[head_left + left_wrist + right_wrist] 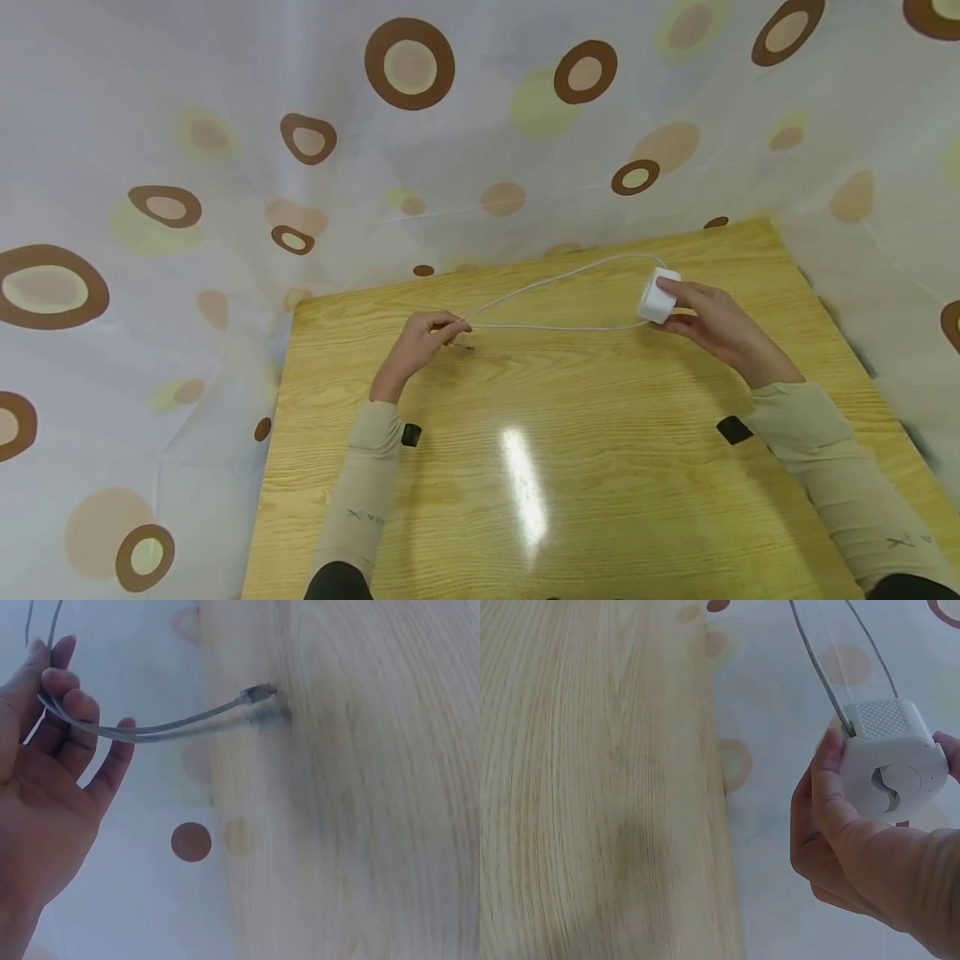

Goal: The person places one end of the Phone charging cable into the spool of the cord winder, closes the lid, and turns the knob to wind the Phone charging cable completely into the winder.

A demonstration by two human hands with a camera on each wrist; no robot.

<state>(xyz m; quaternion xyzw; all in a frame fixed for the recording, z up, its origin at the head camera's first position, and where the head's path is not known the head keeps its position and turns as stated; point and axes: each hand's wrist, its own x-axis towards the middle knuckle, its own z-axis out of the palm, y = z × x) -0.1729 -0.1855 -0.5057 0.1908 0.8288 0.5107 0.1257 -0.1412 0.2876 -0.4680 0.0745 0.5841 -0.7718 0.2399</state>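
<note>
My right hand (708, 325) grips a white cable winder (657, 296), a rounded box, between thumb and fingers above the table's right part. In the right wrist view, the winder (892, 765) shows a ribbed patch on one side and a curved slot in its face. Two strands of thin white cable (562, 327) run from it to my left hand (420, 346). My left thumb and fingertips pinch both strands together. Past the pinch, the two cable ends hang free in the left wrist view, each tipped with a connector (259, 693); the second connector is blurred.
A light wooden table (465, 467) lies beneath both hands, with a bright reflection in its middle. A pale sheet (465, 125) with brown and yellow circles hangs behind and at both sides of the table.
</note>
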